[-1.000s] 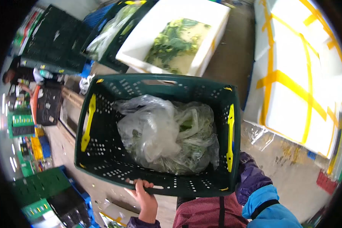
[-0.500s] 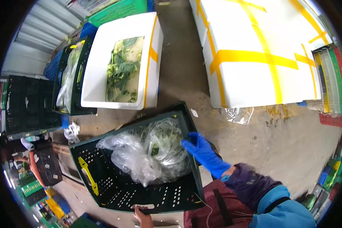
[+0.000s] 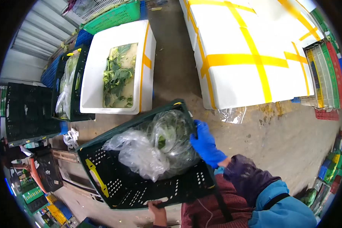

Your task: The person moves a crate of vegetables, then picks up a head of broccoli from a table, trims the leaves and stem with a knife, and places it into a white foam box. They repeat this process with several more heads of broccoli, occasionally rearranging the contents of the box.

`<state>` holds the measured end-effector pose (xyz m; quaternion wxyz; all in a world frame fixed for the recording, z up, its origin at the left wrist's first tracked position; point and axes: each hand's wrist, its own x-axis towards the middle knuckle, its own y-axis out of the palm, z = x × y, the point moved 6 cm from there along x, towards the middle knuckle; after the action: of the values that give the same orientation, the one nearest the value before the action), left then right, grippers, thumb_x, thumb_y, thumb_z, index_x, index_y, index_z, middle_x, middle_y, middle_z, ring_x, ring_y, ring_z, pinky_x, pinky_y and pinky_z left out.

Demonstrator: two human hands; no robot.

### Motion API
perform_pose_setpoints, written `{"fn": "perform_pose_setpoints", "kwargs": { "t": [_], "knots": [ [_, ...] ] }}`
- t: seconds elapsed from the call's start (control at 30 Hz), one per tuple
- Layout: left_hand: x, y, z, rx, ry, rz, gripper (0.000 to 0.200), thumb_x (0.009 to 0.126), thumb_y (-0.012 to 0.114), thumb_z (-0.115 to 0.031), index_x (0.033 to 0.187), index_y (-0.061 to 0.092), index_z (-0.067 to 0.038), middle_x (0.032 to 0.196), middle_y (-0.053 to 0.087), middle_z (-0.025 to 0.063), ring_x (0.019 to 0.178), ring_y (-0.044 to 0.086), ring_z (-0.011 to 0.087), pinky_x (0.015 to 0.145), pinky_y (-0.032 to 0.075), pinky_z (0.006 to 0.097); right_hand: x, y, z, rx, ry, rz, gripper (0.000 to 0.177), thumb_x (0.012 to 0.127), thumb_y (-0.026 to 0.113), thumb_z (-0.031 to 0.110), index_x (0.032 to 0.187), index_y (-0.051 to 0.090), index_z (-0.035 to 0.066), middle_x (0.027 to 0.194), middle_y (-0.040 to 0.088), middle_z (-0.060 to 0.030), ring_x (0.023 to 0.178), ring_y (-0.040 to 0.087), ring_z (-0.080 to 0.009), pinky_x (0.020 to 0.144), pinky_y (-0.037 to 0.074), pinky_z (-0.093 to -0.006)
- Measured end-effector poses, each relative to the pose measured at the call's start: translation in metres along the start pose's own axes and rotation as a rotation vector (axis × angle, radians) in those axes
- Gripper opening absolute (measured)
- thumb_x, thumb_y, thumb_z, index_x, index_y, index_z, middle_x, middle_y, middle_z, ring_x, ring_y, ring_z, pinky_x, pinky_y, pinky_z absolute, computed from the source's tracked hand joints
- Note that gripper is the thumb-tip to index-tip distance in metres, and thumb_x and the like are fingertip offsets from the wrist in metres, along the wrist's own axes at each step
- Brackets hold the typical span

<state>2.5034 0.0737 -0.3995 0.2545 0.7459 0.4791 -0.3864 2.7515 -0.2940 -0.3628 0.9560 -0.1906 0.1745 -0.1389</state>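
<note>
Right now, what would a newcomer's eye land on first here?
The tilted dark green crate at centre, holding a clear bag of leafy greens, gripped by a blue-gloved right hand and a bare left hand. Behind it, white foam boxes crossed with yellow tape fill the upper right.

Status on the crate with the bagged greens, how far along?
Done: the clear bag of greens lies inside the green crate, and the crate is lifted and tilted above the concrete floor. In hand: the bare left hand grips the near rim, and the gloved right hand holds the side rim beside the bag. Left: the crate is not yet set down anywhere.
</note>
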Motion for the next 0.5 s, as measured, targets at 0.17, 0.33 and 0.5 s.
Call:
{"fn": "perform_pose_setpoints", "kwargs": {
  "t": [0.17, 0.33, 0.5],
  "knots": [
    [-0.009, 0.009, -0.003, 0.097, 0.018, -0.047, 0.016, 0.076, 0.045, -0.010, 0.061, 0.041, -0.010, 0.053, 0.042, 0.0026, 0.051, 0.045, 0.0166, 0.052, 0.040, 0.0299, -0.001, -0.006, 0.011, -0.164, -0.129, -0.096, 0.042, 0.073, 0.056, 0.010, 0.112, 0.042, 0.004, 0.102, 0.048, -0.0215, 0.088, 0.052, -0.0377, 0.072, 0.044, -0.0421],
    [0.020, -0.003, -0.013, 0.093, -0.002, -0.083, 0.014, 0.074, 0.046, 0.000, 0.065, 0.041, -0.010, 0.055, 0.041, 0.0002, 0.049, 0.042, 0.0132, 0.052, 0.042, 0.0272, -0.008, 0.024, -0.002, -0.321, -0.194, -0.192, 0.046, 0.074, 0.053, 0.014, 0.116, 0.039, 0.003, 0.108, 0.045, -0.0251, 0.091, 0.049, -0.0416, 0.074, 0.043, -0.0457],
    [0.028, -0.004, -0.005, 0.036, -0.057, 0.009, 0.010, 0.078, 0.052, -0.007, 0.071, 0.046, -0.008, 0.057, 0.045, 0.0024, 0.053, 0.047, 0.0154, 0.055, 0.044, 0.0309, 0.014, 0.019, -0.002, -0.243, -0.157, 0.020, 0.056, 0.074, 0.054, 0.019, 0.123, 0.035, 0.002, 0.114, 0.043, -0.0248, 0.102, 0.046, -0.0400, 0.084, 0.040, -0.0437]
  ]
}}
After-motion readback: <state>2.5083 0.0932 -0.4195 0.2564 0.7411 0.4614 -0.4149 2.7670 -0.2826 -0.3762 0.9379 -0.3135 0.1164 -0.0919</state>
